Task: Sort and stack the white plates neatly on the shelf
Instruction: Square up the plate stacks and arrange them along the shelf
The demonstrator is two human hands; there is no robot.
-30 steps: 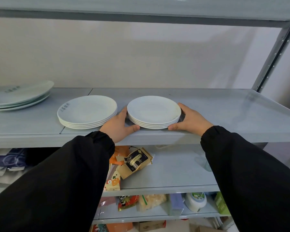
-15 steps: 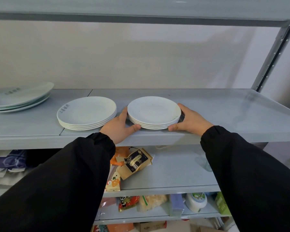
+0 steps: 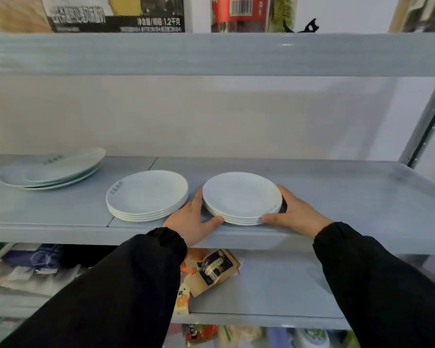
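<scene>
two hands are cupping one small plate stack (image 3: pixel 241 197) from either side on the shelf (image 3: pixel 362 197): the left hand (image 3: pixel 190 222) is wrapping thumb and fingers round its left rim, and the right hand (image 3: pixel 295 213) is wrapping its right rim, thumbs touching the front edge. the stack is sitting flat between the hands. just left of the left hand a second plate stack (image 3: pixel 146 194) is lying, apart from the first. well left of that, larger plates (image 3: pixel 53 168) are resting slightly tilted. below the hands, snack packets (image 3: pixel 211 270) are lying on a lower shelf (image 3: pixel 274 285).

White plates (image 3: pixel 241 197) sit on a pale blue-grey shelf (image 3: pixel 349 197); sleeves (image 3: pixel 126 285) black.
</scene>
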